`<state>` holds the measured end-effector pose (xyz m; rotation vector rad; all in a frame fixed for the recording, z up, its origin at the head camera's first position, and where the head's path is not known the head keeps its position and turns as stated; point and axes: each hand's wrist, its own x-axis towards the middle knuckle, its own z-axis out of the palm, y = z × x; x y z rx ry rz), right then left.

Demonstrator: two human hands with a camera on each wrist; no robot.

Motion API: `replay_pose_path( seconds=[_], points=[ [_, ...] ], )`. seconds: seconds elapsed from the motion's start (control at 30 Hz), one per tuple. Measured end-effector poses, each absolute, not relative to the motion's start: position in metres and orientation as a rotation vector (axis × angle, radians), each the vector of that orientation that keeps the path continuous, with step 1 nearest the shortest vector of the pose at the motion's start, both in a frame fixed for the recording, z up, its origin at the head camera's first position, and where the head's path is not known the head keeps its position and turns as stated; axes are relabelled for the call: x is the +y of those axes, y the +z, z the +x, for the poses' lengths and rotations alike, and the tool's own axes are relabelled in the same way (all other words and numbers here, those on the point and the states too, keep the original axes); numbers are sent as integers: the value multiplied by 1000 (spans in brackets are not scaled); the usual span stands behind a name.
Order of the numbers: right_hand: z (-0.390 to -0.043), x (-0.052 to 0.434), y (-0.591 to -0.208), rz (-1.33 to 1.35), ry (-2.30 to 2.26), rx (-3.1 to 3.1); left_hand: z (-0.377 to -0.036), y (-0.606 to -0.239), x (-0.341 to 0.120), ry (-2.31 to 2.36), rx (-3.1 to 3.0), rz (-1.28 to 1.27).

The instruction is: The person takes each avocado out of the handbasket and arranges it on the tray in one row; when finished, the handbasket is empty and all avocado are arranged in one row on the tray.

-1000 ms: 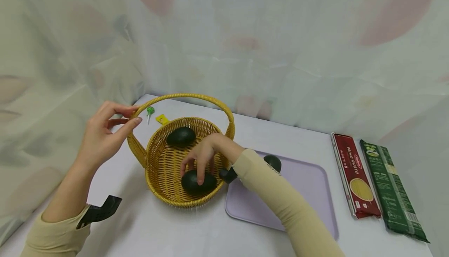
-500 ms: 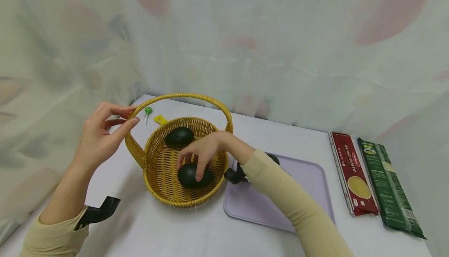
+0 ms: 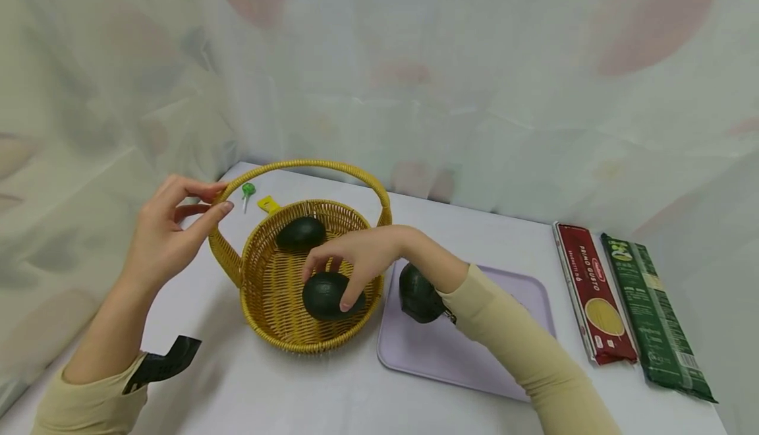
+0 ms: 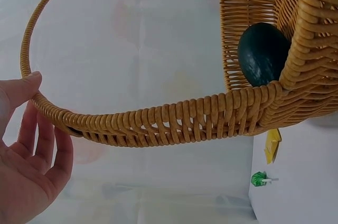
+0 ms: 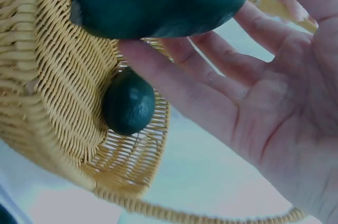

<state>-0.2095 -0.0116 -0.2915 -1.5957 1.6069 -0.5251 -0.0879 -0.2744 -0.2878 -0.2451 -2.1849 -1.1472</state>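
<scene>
My left hand (image 3: pixel 168 231) pinches the left side of the handle (image 3: pixel 305 163) of a yellow wicker basket (image 3: pixel 255 319). In the left wrist view, the thumb and fingers meet around the woven handle (image 4: pixel 158 123). Inside the basket, my right hand (image 3: pixel 370 254) grips a dark green avocado (image 3: pixel 326 295) between thumb and fingertips. Whether this fruit touches the basket's base I cannot tell. Another avocado (image 3: pixel 301 233) lies at the back of the basket; the right wrist view also shows that avocado (image 5: pixel 129 101). A dark rounded shape (image 3: pixel 418 290) shows beside my right cuff, over the tray, partly covered by the arm.
Right of the basket lies a lilac tray (image 3: pixel 409 362), partly under my right arm. A red spaghetti pack (image 3: pixel 595 293) and a green pack (image 3: pixel 658 316) lie at the far right. Behind the basket are a green lollipop (image 3: pixel 248 190) and a small yellow item (image 3: pixel 269 204).
My right hand, still gripping the avocado, has risen slightly, and its forearm has swung to the right. The left hand keeps its hold on the handle.
</scene>
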Motion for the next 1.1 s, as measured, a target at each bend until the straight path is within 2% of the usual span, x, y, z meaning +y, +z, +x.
replay_pose_path(
  seconds=[0.23,0.5,0.67,0.93,1.1],
  points=[
    [-209,26,-284,-1601,-693,1577,-88,-289,-276,-1154,-2180,-256],
    [-209,75,-291,-1365,-845,1685,-88,-290,-277,-1164,-2184,-252],
    [-206,101,-306,-1122,-1011,1740,-88,-289,-277,-1178,-2184,-240],
    [-195,142,-333,-565,-1373,1701,-89,-289,-276,-1198,-2173,-247],
    [-186,167,-344,-381,-1548,1739,-89,-289,-276,-1200,-2173,-237]
  ],
)
